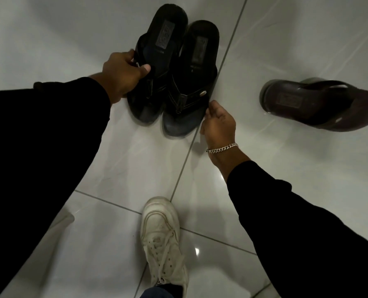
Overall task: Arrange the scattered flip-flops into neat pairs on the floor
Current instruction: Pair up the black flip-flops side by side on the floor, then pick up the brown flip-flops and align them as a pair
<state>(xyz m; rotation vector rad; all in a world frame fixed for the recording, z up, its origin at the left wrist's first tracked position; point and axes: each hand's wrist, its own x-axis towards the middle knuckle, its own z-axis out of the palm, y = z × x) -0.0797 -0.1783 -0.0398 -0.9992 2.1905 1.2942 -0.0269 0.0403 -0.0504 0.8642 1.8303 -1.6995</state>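
Two black flip-flops lie side by side on the white tiled floor, toes pointing toward me. My left hand (123, 75) grips the strap and edge of the left black flip-flop (159, 46). The right black flip-flop (192, 82) lies touching it, and my right hand (218, 123) rests its fingertips against that one's outer edge near the strap, fingers loosely curled. A dark brown flip-flop (320, 104) lies alone on its sole to the right, turned crosswise.
My foot in a white sneaker (164, 241) stands on the tiles at the bottom centre. Grey grout lines (185, 164) cross the glossy floor. A silver chain bracelet (221, 148) is on my right wrist. Black sleeves cover both arms.
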